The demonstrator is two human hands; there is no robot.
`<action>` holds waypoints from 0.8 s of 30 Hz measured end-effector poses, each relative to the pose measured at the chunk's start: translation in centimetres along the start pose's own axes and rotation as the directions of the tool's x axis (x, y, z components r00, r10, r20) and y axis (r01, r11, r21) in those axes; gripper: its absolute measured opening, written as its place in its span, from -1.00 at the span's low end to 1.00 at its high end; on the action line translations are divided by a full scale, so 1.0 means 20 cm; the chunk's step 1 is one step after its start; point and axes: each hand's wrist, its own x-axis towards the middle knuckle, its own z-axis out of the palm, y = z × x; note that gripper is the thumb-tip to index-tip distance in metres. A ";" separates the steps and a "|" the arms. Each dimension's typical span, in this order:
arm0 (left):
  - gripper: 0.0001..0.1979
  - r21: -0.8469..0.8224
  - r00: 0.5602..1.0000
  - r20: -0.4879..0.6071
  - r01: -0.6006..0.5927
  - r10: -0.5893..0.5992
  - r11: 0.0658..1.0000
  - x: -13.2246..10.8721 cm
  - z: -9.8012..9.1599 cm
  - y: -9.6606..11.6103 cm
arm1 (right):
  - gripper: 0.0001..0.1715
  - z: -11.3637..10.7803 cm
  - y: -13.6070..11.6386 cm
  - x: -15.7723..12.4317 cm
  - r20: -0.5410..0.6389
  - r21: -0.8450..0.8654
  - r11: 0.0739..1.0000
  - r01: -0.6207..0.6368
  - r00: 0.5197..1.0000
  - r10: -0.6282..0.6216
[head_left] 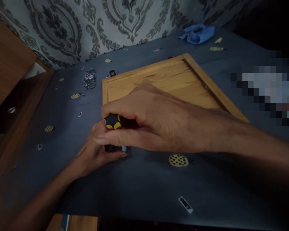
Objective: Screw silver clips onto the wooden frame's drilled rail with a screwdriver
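A screwdriver handle [112,122], black with yellow, is seen end-on, and the fingers and thumb of my right hand [156,122] are wrapped round it. Below and to the left is my left hand [96,150], its fingers partly hidden behind the right one. Its thumb and fingers are closed on a small dark piece [113,148] with a light metallic edge, at the near left corner of a wooden panel [159,73]. The panel has a raised frame and lies on the dark blue cloth. My right hand covers the tool's shaft and tip.
Several metal hinges [90,79] lie in a cluster left of the panel. A small dark fitting [112,73] rests by its back left corner. Farther back is a crumpled blue cloth [197,34]. Wooden furniture [9,57] borders the left side; a patterned wall [96,25] rises behind.
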 end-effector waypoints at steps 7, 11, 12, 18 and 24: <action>-0.53 -0.031 0.999 -0.031 -0.009 0.008 0.999 0.00 0.00 0.01 | -0.41 -0.01 -0.04 0.02 -0.001 -0.138 0.989 -0.044 0.999 0.045; -0.60 -0.017 0.999 -0.029 -0.030 0.029 0.999 0.00 0.00 -0.01 | -0.41 -0.02 -0.05 0.03 0.022 -0.144 0.988 -0.062 0.998 0.066; -0.60 -0.012 0.999 -0.029 -0.039 0.038 0.999 0.01 0.00 -0.01 | -0.42 -0.01 -0.05 0.03 0.021 -0.134 0.989 -0.054 0.998 0.057; -0.57 0.006 0.998 -0.027 -0.049 0.049 0.999 0.00 0.00 0.00 | -0.41 -0.01 -0.04 0.01 0.018 -0.102 0.995 -0.019 1.000 0.021; -0.52 0.012 1.000 -0.020 -0.023 0.023 1.000 -0.01 0.00 -0.03 | -0.53 -0.02 -0.02 0.00 -0.019 -0.098 0.994 0.047 0.999 -0.049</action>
